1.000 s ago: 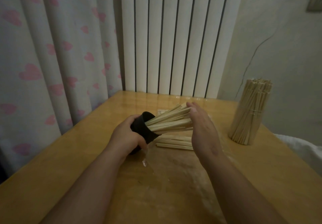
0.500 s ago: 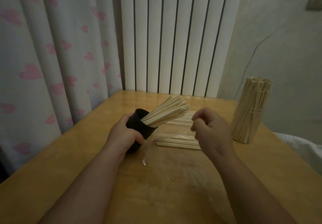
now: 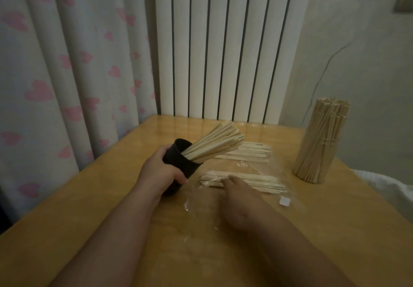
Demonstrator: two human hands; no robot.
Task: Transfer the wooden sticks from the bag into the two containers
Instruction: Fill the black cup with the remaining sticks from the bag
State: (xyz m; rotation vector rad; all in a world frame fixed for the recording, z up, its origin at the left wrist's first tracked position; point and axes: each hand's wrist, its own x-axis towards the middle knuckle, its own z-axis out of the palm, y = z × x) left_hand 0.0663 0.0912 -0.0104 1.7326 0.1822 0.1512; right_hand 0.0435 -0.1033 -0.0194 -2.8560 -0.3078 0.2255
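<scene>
**Counter by the radiator: reaching for more sticks**

Wooden counter carries it all. The left grip is wrapped round the tilted black cup, which is part-filled with sticks. The right grip lies on the near bundle in the clear bag; I cannot tell whether it has closed. Just beyond lies another bundle. The sticks are probably light, stiff and slippery, so take them mid-length, bunched.
</scene>
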